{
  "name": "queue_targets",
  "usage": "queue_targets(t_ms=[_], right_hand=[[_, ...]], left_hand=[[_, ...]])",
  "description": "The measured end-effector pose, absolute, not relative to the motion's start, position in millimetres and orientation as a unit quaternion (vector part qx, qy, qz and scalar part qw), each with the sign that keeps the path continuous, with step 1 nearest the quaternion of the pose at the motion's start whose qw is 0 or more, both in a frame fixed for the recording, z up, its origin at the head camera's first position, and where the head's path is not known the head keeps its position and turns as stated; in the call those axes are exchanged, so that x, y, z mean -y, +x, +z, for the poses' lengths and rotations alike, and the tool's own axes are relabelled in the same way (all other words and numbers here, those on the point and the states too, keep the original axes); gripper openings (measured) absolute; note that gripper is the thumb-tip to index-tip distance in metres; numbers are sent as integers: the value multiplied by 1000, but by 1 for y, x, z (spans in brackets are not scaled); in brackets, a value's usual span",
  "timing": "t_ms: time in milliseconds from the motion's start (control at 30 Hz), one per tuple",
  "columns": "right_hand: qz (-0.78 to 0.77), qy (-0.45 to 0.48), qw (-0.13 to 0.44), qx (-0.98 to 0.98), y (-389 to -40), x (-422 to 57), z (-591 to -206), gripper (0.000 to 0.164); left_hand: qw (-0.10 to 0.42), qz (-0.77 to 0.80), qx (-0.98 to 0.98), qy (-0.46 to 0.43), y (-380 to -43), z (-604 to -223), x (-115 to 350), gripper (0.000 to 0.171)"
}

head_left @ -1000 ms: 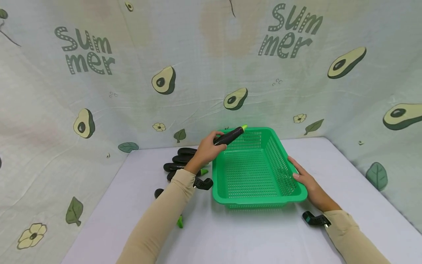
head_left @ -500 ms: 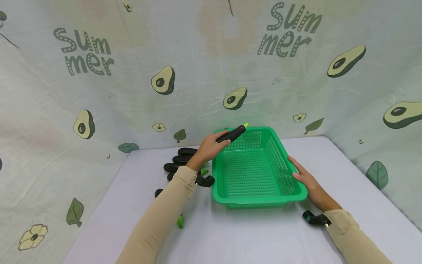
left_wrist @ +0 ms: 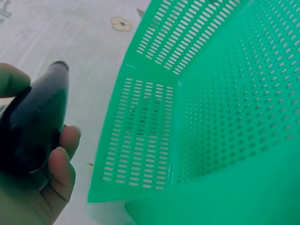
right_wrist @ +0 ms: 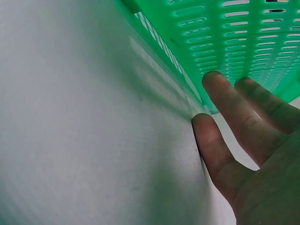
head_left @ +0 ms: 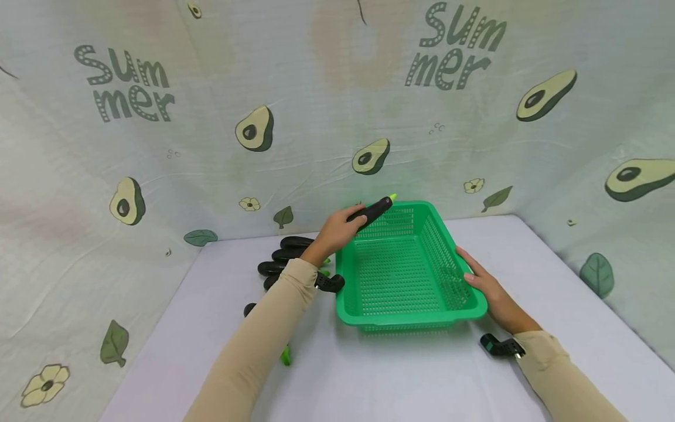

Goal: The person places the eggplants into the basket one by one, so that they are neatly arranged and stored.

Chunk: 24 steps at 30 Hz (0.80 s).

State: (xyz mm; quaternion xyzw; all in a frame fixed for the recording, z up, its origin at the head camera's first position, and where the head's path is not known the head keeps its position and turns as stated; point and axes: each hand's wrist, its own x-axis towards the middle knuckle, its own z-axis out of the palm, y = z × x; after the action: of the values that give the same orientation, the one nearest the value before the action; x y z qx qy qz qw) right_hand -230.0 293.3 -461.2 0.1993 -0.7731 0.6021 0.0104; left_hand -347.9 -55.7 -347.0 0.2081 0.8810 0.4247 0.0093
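My left hand (head_left: 339,231) holds a dark eggplant (head_left: 375,211) above the basket's back left corner, its green stem end pointing away to the right. In the left wrist view, thumb and fingers grip the eggplant (left_wrist: 40,112) around its thick body, beside the basket wall. The green plastic basket (head_left: 394,320) has slotted sides and stands on the table with nothing inside. My right hand (head_left: 493,293) holds its right side, thumb at the rim. In the right wrist view, the fingers (right_wrist: 229,101) of that hand reach under the rim along the outer slotted wall.
Several more eggplants (head_left: 271,268) lie in a row left of the basket, partly hidden by the left forearm. Nearer the front, another dark end (head_left: 249,308) and a green stem (head_left: 285,356) show on either side of the sleeve. A printed cloth (head_left: 311,76) hangs behind the white table.
My left hand has shifted slightly forward and right with the eggplant, toward the basket's back. The right hand keeps its place on the basket. The head view has turned a little.
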Motion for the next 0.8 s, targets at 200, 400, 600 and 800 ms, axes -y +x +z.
queue_targets(t_ms=[200, 400, 600, 800], right_hand=[[607, 200, 9, 769, -231, -293, -462, 60], [607, 199, 10, 769, -231, -292, -461, 60], [601, 195, 10, 775, -231, -292, -459, 60], [596, 189, 11, 781, -231, -293, -460, 60]], left_hand=[[8, 418, -883, 211, -355, -350, 48, 50], [13, 405, -891, 204, -362, -355, 42, 52], [16, 421, -884, 204, -372, -360, 42, 45], [25, 420, -886, 195, -380, -363, 39, 46]])
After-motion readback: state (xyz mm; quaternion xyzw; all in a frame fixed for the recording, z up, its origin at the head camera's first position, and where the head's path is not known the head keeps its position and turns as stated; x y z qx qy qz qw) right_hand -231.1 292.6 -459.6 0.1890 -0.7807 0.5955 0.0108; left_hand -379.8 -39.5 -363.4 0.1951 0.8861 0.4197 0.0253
